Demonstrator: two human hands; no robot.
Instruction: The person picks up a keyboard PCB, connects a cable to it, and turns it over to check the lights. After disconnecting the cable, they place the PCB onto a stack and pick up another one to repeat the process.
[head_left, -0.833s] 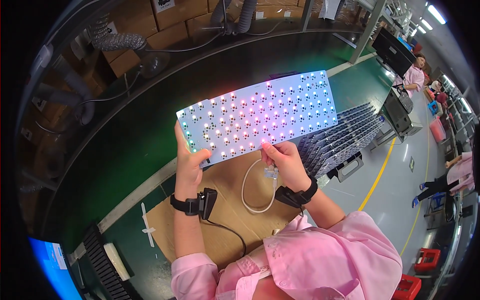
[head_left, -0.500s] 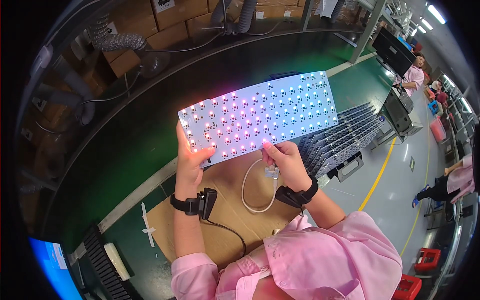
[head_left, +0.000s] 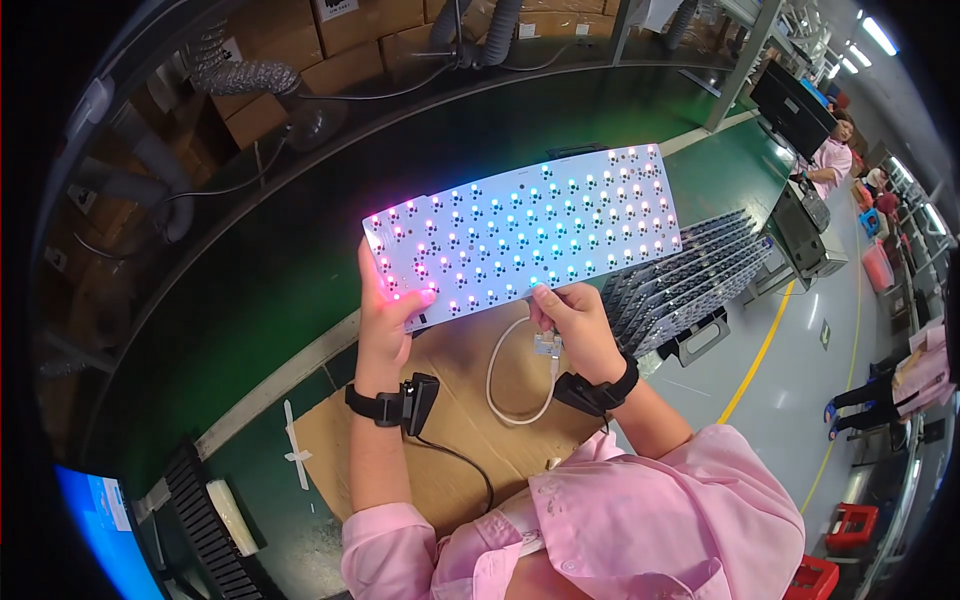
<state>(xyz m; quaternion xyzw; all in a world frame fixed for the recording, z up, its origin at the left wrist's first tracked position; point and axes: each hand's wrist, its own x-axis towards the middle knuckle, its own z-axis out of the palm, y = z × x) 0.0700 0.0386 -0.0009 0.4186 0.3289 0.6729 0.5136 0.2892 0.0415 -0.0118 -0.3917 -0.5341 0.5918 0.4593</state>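
A white keyboard circuit board (head_left: 520,232) is held up and tilted over the bench, its many small lights glowing pink at the left, blue in the middle and pink again toward the right. My left hand (head_left: 384,322) grips its lower left corner, thumb on the face and fingers behind. At the lower edge, my right hand (head_left: 575,322) pinches the board with the thumb in front; its other fingers are partly hidden. Below that hand hangs a pale cable (head_left: 492,385) with a clear-wrapped connector (head_left: 547,344). Black straps with small devices sit on both wrists.
Brown cardboard (head_left: 450,400) covers the green bench beneath my arms. To the right stands a rack of upright circuit boards (head_left: 690,275). A lit screen (head_left: 100,530) and a black slotted tray (head_left: 205,525) lie lower left. Cardboard boxes (head_left: 370,30) and ducts fill the back; co-workers are at right.
The board's lights have shifted colour, with blue spreading across the middle and pink appearing at the right. Both hands keep the same hold on it.
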